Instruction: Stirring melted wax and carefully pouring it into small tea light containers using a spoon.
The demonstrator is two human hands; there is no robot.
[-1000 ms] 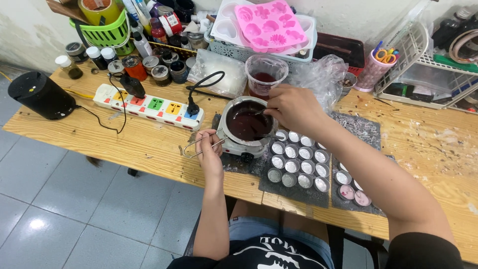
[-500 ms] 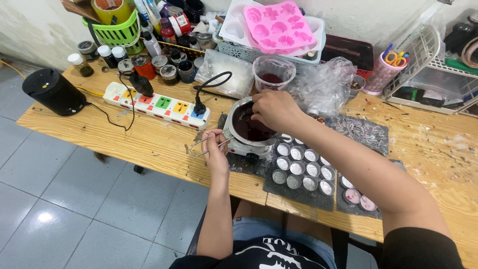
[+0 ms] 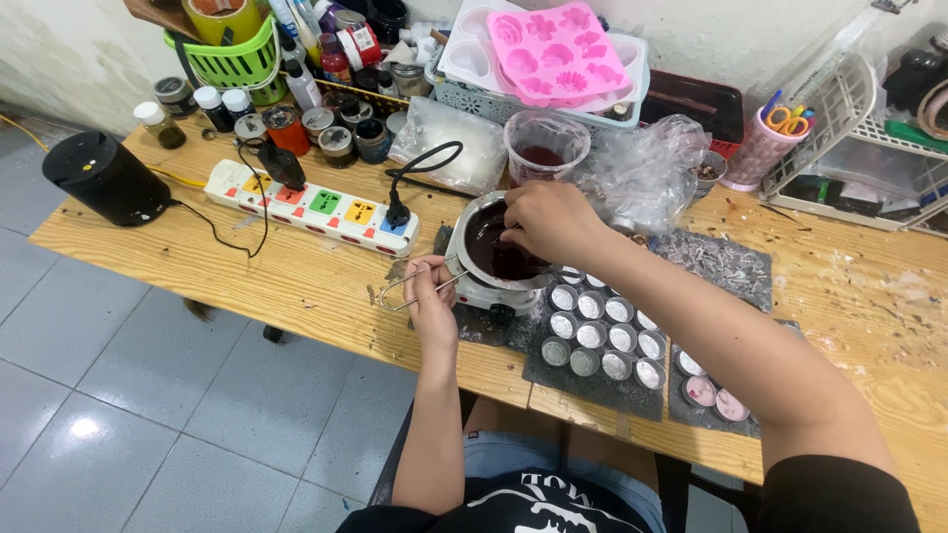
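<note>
A small metal pot (image 3: 475, 219) of dark red-brown liquid sits on a little white hot plate (image 3: 491, 297) at the wooden table's front. My left hand (image 3: 431, 287) grips the pot's wire handle (image 3: 397, 288). Over the pot's right rim my right hand (image 3: 549, 221) has its fingers closed around something thin dipped in the liquid; the thing itself is hidden. Right of the pot, several small round metal cups (image 3: 603, 333) stand in rows on a dark mat (image 3: 596, 381). Two cups (image 3: 715, 397) at the right hold pink fill.
A white power strip (image 3: 310, 204) with coloured sockets lies left of the pot, its black plug (image 3: 397, 214) beside it. A black cylinder (image 3: 105, 178) stands far left. Behind are jars (image 3: 336, 138), a plastic cup of red liquid (image 3: 545, 149), pink moulds (image 3: 558, 51) and crumpled plastic (image 3: 647, 170).
My right hand has shifted slightly over the pot. The left hand keeps its grip on the wire handle. The view has drifted a little.
</note>
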